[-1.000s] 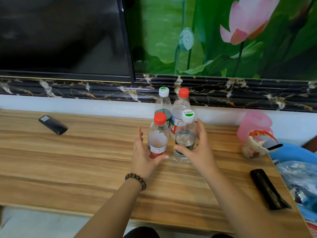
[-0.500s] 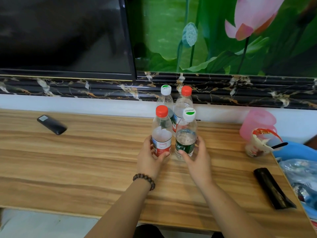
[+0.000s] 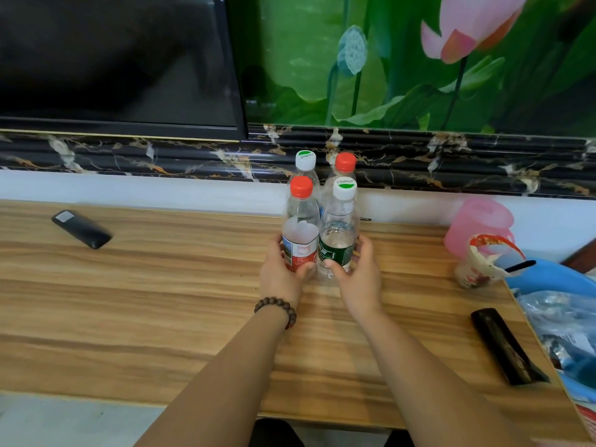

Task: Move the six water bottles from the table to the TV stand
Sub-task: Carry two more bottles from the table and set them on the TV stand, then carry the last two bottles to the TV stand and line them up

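Several clear water bottles stand in a tight block on the wooden TV stand (image 3: 161, 301), near its back edge. At the front, a red-capped bottle (image 3: 300, 227) with a red and white label is wrapped by my left hand (image 3: 280, 274). Beside it a white-capped bottle (image 3: 339, 230) with a green label is wrapped by my right hand (image 3: 358, 275). Both stand upright on the wood, touching each other. Behind them are a second white-capped bottle (image 3: 305, 161) and a second red-capped bottle (image 3: 345, 164), mostly hidden.
A black remote (image 3: 81, 229) lies at the left. At the right are a pink cup (image 3: 477, 227), a torn snack cup (image 3: 480, 266), a black case (image 3: 506, 346) and blue plastic bags (image 3: 561, 304). The TV (image 3: 113, 59) and a marble ledge (image 3: 451, 162) rise behind.
Both hands slid the two front bottles away from me, up against the back pair. The hands now grip lower on the bottles.
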A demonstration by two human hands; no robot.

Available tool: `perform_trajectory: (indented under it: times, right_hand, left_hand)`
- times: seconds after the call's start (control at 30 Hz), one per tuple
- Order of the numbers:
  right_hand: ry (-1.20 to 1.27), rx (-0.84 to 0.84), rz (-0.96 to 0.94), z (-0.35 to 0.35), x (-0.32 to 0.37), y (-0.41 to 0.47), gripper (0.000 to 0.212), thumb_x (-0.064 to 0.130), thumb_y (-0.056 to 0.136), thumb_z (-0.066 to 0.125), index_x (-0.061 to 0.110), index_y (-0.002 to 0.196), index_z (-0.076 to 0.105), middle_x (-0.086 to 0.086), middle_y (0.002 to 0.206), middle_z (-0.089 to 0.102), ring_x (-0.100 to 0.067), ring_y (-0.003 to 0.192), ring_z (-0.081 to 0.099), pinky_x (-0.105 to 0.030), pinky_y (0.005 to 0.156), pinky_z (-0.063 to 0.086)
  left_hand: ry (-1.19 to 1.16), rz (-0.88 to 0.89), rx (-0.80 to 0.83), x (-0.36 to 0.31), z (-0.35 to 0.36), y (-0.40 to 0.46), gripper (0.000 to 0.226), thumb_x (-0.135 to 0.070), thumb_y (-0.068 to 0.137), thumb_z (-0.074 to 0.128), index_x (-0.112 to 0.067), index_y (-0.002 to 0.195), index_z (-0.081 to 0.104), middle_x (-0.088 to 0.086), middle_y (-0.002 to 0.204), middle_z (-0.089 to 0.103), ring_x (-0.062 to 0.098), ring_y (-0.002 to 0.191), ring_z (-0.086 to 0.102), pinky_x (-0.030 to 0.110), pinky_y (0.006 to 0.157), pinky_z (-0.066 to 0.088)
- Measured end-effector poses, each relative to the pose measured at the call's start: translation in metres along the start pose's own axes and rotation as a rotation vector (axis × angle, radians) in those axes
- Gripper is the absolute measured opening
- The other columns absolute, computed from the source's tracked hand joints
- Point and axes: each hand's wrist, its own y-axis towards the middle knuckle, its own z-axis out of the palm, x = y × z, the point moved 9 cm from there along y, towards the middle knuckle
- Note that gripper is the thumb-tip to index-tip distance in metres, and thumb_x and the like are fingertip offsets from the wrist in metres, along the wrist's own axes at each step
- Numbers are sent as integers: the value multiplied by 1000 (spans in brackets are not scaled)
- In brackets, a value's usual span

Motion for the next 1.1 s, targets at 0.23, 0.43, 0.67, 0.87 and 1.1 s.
perform_trajectory:
  times: [0.23,0.43,0.67,0.87,1.1]
  right_hand:
    - [9,-7,11,1,-4,2,74,19,73,79,21,135,39,-1,134,56,-15,111,57,-32,93,47]
    - [1,58,32,-1,2,-7,94,29,71,79,20,147,26,-3,146,46,-19,132,45,-38,108,39]
    - [-376,248,242,-38,52,-50,75,44,93,50,7,150,18,-14,156,26,-29,145,22,-37,115,24]
    - [-558,442,214,-76,151,-93,62,40,96,43,11,148,24,-13,155,28,-28,143,23,-38,114,26]
    - [-668,604,95,-122,289,-134,59,40,99,35,14,150,23,-8,158,23,-24,146,19,-36,118,22]
  left_hand:
    - [18,-15,-5,0,2,6,75,-16,70,83,-19,133,42,1,120,64,19,105,63,35,94,49]
    - [110,-72,62,5,3,-3,104,-43,62,85,-13,145,30,5,142,49,21,131,46,32,103,38]
    - [444,-122,144,-43,-57,-67,70,-40,92,53,-10,149,25,12,155,27,26,144,22,39,117,20]
    - [648,-124,243,-136,-126,-111,64,-45,97,38,-14,151,21,5,157,25,20,147,14,38,120,10]
    - [698,-226,257,-240,-226,-165,63,-46,97,35,-16,151,22,3,157,26,18,147,13,40,120,10]
